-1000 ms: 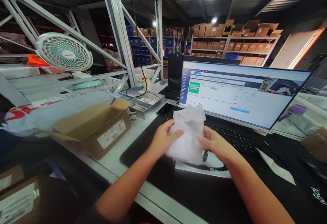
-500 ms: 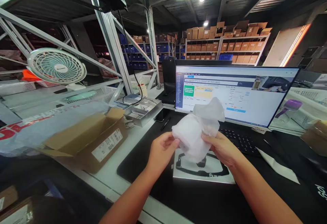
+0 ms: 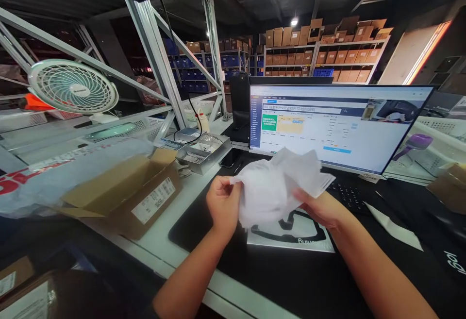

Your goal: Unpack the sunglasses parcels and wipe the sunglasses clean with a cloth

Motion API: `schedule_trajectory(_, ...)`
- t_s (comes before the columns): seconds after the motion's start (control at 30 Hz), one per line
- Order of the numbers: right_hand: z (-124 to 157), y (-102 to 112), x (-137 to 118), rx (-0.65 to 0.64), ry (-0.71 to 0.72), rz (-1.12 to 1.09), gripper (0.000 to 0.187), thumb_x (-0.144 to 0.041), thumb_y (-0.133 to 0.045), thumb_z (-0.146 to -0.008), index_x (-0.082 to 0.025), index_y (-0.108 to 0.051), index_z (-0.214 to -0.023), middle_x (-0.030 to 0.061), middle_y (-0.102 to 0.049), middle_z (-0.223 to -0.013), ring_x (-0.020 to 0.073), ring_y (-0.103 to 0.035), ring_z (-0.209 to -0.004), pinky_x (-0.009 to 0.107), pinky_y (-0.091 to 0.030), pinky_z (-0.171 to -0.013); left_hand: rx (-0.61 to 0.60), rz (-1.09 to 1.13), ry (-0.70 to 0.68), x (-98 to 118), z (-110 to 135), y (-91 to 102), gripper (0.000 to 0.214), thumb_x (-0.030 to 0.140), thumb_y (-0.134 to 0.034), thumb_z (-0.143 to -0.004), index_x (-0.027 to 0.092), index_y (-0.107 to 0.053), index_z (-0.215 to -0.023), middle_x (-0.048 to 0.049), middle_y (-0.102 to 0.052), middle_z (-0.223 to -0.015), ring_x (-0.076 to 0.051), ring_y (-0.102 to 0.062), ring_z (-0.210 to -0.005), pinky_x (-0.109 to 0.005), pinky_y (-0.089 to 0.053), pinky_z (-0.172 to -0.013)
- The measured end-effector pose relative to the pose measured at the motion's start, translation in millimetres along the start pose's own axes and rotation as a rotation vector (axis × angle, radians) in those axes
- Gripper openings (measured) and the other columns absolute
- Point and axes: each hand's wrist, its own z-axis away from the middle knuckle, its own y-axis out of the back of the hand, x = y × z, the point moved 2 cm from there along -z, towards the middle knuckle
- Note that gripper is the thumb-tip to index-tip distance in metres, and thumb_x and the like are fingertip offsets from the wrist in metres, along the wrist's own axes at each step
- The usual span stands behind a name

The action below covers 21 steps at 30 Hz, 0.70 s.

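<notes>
A crumpled white translucent wrapping sheet [image 3: 264,190] hangs between my two hands above the desk; I cannot tell whether it is thin paper or foam, or what is inside it. My left hand [image 3: 224,202] pinches its left edge. The fingers of my right hand [image 3: 320,207] grip its right side and are partly covered by a fold. Below the sheet lies a flat white box [image 3: 291,239] with a black shape and lettering printed on top, resting on a black desk mat [image 3: 269,275].
An open cardboard box [image 3: 145,202] with a label stands at the left, beside a metal parts tray [image 3: 204,156]. A monitor [image 3: 327,134] and keyboard [image 3: 349,195] are behind my hands. A phone [image 3: 232,158] and a paper strip [image 3: 395,226] lie on the mat. A fan [image 3: 74,88] stands further left.
The white sheet has been spread wider, and a fold now stands out at its right. My left hand has moved a little left, my right hand slightly right.
</notes>
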Motion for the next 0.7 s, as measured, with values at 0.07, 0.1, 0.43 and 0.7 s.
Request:
schedule_trajectory(0.07, 0, -7, 0, -0.030, -0.003, 0.012, 0.072, -0.047, -0.087, -0.068, -0.026, -0.061, -0.133, 0.0109, -0.067, -0.128, 0.0314, -0.062, -0.117, 0.047, -0.052, -0.097, 0.029, -0.049, -0.021, -1, 4, -0.2, 0.018, 0.021, -0.072, -0.076, 0.020, -0.055, -0.072, 0.0051, -0.053, -0.066, -0.010, -0.050, -0.062, -0.021, -0.041, -0.061)
schedule_trajectory(0.1, 0, -8, -3, -0.051, 0.013, 0.021, 0.082, -0.042, -0.088, -0.068, -0.027, -0.054, -0.141, 0.0106, -0.065, -0.132, 0.0307, -0.061, -0.119, 0.047, -0.051, -0.100, 0.027, -0.069, -0.024, -1, 6, -0.2, 0.019, 0.020, -0.072, -0.075, 0.021, -0.053, -0.072, 0.0057, -0.050, -0.065, -0.010, -0.048, -0.061, -0.021, -0.039, -0.060)
schedule_trajectory(0.43, 4, 7, -18, 0.070, 0.184, 0.455, 0.053, -0.046, -0.081, -0.074, -0.023, -0.065, -0.120, 0.0075, -0.070, -0.114, 0.0275, -0.064, -0.099, 0.034, -0.051, -0.081, -0.214, 0.050, 0.217, 10, 22, -8.1, 0.011, 0.027, -0.055, -0.087, 0.023, -0.052, -0.096, 0.0034, -0.052, -0.073, -0.011, -0.049, -0.058, -0.021, -0.040, -0.056)
schedule_trajectory(0.7, 0, 3, -12, 0.706, 0.298, 0.028, 0.047, -0.058, -0.071, -0.079, -0.018, -0.069, -0.104, 0.0107, -0.075, -0.099, 0.0290, -0.070, -0.088, 0.036, -0.055, -0.071, -0.542, 0.452, 0.541, 0, 54, -20.4, 0.091, 0.036, -0.090, -0.060, 0.029, -0.037, -0.134, -0.0125, -0.055, -0.133, -0.027, -0.061, -0.113, -0.033, -0.056, -0.084)
